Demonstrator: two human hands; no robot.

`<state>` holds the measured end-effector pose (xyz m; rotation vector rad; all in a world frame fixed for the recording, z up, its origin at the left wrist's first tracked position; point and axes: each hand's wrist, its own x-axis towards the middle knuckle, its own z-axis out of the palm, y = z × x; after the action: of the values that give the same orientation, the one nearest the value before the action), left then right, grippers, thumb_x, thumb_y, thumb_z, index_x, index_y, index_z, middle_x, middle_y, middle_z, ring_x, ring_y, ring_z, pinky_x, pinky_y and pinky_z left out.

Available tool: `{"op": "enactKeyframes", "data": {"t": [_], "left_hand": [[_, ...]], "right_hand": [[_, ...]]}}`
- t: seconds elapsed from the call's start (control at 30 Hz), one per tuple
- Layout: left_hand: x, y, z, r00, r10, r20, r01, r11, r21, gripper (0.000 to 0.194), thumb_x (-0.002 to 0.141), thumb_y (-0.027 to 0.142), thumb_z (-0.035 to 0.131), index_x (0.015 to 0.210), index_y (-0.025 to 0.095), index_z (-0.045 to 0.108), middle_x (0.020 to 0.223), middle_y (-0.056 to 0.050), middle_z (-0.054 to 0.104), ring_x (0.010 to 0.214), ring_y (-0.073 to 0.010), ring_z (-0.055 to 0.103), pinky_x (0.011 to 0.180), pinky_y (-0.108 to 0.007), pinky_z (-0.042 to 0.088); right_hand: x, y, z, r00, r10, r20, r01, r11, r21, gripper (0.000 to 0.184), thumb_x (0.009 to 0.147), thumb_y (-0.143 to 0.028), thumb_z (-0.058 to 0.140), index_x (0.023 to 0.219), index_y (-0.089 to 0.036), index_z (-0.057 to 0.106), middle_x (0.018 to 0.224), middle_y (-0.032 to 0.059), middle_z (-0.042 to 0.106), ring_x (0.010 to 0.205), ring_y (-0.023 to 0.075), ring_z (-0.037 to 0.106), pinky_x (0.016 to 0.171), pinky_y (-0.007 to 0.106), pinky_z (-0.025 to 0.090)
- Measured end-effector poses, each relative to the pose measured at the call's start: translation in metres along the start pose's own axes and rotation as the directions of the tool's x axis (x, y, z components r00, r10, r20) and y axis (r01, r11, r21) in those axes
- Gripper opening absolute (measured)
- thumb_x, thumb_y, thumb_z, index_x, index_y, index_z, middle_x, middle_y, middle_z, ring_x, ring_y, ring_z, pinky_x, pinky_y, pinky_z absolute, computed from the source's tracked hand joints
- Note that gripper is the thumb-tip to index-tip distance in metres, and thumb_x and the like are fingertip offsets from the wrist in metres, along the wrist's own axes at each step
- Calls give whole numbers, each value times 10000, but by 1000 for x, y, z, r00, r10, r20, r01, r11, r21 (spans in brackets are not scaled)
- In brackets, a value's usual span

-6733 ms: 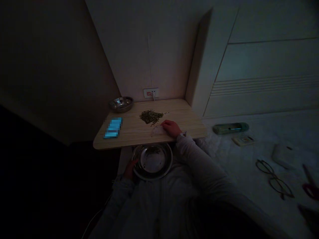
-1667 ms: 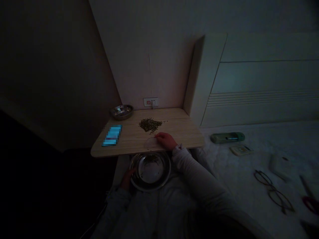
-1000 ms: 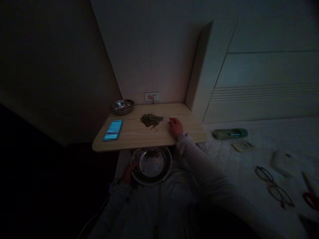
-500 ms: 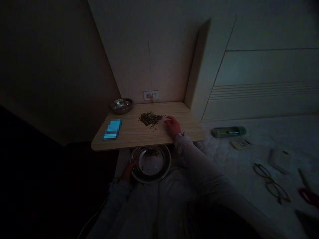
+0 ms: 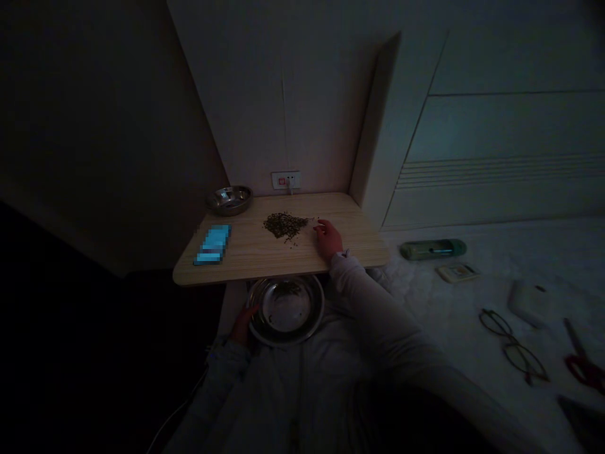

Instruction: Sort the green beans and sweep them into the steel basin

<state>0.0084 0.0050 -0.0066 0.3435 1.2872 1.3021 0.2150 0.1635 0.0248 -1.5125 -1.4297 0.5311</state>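
Small grains point(image 5: 283, 225) are spread in a loose pile on the table point(image 5: 246, 255), and the step in hand seems to be handling at the pile's right edge. There the right hand point(image 5: 329, 241) is held low, its fingers curled; whether anything is gripped between them cannot be told. By the left hand point(image 5: 242, 325), the basin point(image 5: 287, 307) is clamped at its rim, just below the table's near edge; some dark bits are seen in it. The bowl point(image 5: 230, 200) is set at the table's far left corner. For work at the pile, light fingertip contact seems called for, with the basin held level.
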Motion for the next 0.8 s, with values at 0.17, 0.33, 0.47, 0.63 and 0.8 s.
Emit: {"op": "enactKeyframes", "data": {"t": [0.17, 0.33, 0.47, 0.63, 0.8], "left_hand": [[-6, 4, 4, 995, -13, 95, 16, 1000, -26, 121, 584, 169, 566, 674, 171, 647, 579, -33, 655, 781, -244, 621, 749, -338, 459], [1, 1, -2, 999, 24, 32, -24, 1000, 11, 57, 540, 157, 607, 590, 168, 632, 589, -43, 655, 847, -251, 601, 771, -318, 443], [8, -2, -9, 998, 64, 0, -64, 996, 56, 58, 522, 119, 617, 528, 176, 610, 642, -55, 667, 904, -255, 579, 794, -314, 433], [5, -3, -7, 999, 37, 35, -37, 999, 16, 62, 559, 137, 604, 608, 163, 630, 627, -38, 667, 842, -239, 605, 770, -330, 447], [2, -3, -3, 1000, 16, 9, -15, 1000, -22, 79, 582, 146, 594, 646, 165, 635, 612, -26, 667, 736, -210, 628, 710, -307, 470]], "right_hand": [[0, 0, 0, 1000, 2, 20, -2, 1000, -13, 295, 777, -255, 430, 1051, -173, 501, 906, 65, 630, 824, 153, 570, 779, 310, 416], [-1, -1, 0, 1000, -17, 24, 17, 1000, -7, 273, 771, -250, 443, 1024, -187, 523, 888, 50, 637, 823, 147, 573, 780, 305, 419], [-2, -1, 0, 999, -23, 39, 23, 1000, 22, 267, 763, -243, 450, 1013, -194, 530, 866, 38, 640, 790, 139, 576, 764, 302, 426], [-2, 0, 0, 998, -21, 66, 19, 999, 43, 267, 754, -241, 454, 999, -185, 542, 838, 32, 645, 732, 131, 575, 727, 291, 434], [-1, 2, 1, 995, -16, 94, 8, 996, 86, 269, 745, -243, 458, 989, -176, 548, 827, 40, 649, 721, 134, 574, 719, 297, 436]]}}
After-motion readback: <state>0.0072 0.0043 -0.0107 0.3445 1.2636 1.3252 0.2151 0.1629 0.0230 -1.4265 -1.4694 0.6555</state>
